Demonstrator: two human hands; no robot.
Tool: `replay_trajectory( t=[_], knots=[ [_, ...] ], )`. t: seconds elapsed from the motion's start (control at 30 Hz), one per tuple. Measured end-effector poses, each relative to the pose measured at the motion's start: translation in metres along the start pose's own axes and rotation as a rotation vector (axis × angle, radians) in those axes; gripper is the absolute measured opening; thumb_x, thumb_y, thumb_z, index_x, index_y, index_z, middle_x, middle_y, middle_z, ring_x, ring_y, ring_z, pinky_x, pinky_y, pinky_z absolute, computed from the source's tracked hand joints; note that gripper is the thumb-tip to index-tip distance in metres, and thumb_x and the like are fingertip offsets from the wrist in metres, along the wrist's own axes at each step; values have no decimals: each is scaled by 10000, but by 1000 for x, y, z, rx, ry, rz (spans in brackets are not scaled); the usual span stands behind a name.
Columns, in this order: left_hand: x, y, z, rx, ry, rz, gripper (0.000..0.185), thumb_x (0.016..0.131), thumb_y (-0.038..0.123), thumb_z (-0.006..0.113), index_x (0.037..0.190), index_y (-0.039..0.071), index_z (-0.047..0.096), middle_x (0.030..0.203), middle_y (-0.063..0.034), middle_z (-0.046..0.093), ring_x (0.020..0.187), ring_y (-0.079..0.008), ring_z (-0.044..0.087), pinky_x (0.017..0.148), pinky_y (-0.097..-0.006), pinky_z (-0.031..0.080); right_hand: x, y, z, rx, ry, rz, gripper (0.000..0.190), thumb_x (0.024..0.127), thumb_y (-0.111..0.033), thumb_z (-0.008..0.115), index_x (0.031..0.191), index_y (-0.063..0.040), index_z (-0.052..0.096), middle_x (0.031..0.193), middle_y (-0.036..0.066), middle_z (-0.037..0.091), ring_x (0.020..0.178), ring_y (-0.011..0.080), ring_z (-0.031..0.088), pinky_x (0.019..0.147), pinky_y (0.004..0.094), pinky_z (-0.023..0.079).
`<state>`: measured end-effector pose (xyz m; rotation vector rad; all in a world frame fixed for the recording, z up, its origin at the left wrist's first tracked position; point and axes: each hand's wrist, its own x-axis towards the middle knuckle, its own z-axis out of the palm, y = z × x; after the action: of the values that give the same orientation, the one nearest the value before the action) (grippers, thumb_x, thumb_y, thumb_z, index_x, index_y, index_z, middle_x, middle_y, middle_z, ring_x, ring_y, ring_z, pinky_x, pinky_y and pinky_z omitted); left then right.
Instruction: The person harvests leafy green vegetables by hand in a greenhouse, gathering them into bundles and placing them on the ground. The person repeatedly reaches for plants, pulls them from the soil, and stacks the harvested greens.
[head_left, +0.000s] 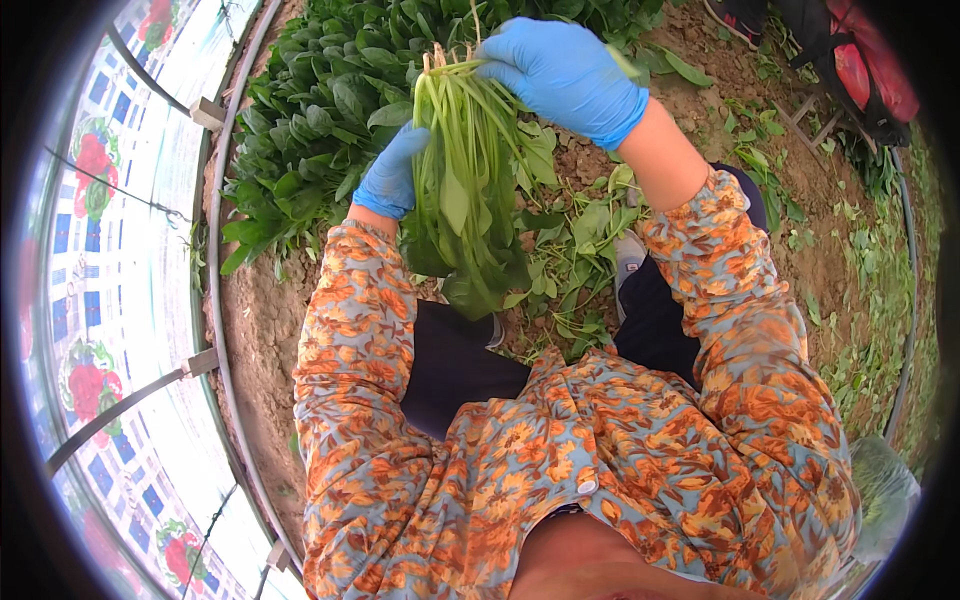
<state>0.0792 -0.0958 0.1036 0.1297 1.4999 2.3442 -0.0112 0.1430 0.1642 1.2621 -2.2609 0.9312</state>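
Note:
A bunch of spinach (465, 187) hangs roots up and leaves down in front of me. My left hand (394, 172), in a blue glove, is closed around its left side, with most of the fingers hidden behind the stems. My right hand (559, 75), also in a blue glove, is at the root end with its fingers pinched together; a leafy piece shows just beyond the knuckles. Whether the fingertips hold a root or stem of the bunch is hard to tell. Growing spinach plants (315, 112) stand densely behind the bunch.
Loose leaves and stems (592, 232) lie on the soil between my shoes. A pipe (217, 262) and plastic sheeting (165, 300) run along the left. At the upper right are a red and black bag (862, 67) and a shoe (739, 19). A clear plastic bag (881, 499) lies lower right.

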Motion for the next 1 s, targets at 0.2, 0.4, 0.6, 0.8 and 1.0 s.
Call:
replay_trajectory(
  t=[0.2, 0.4, 0.6, 0.8, 1.0],
  knots=[
    [-6, -9, -11, -114, -87, -73, 713, 821, 315, 679, 1421, 35, 413, 1292, -150, 580, 1132, -285, 609, 970, -440, 511, 31, 26, -52, -217, 129, -129, 156, 872, -197, 611, 833, -47, 634, 772, 173, 602, 756, 373, 606, 676, 459, 483],
    [-4, -10, -21, -324, -30, 77, 636, 871, 323, 632, 1388, 3, 445, 1272, -176, 593, 1094, -303, 629, 927, -467, 535, 3, 7, -100, -191, -552, 288, 305, 844, -316, 648, 872, -20, 719, 775, 194, 666, 720, 317, 652, 697, 406, 513],
    [3, -2, -5, -246, 43, 268, 624, 873, 376, 620, 1329, -25, 477, 1196, -184, 623, 1032, -297, 655, 869, -433, 568, -11, -11, -23, 444, -184, 2, 183, 847, -157, 696, 962, -17, 676, 788, 78, 657, 742, 136, 632, 703, 283, 515],
    [6, 2, -6, -213, 123, 293, 611, 883, 376, 602, 1354, 10, 468, 1253, -183, 593, 1085, -307, 624, 928, -454, 537, -22, -45, 21, -96, 11, 115, 153, 809, -174, 677, 932, -86, 659, 801, 87, 629, 698, 288, 627, 637, 374, 506],
    [5, -3, -3, -219, 123, 201, 552, 878, 340, 623, 1315, 18, 523, 1205, -135, 629, 1053, -269, 635, 920, -425, 525, -19, -43, 35, -239, 222, 127, 164, 797, -178, 676, 944, -109, 654, 825, 83, 633, 731, 289, 644, 646, 392, 512]
  ],
)
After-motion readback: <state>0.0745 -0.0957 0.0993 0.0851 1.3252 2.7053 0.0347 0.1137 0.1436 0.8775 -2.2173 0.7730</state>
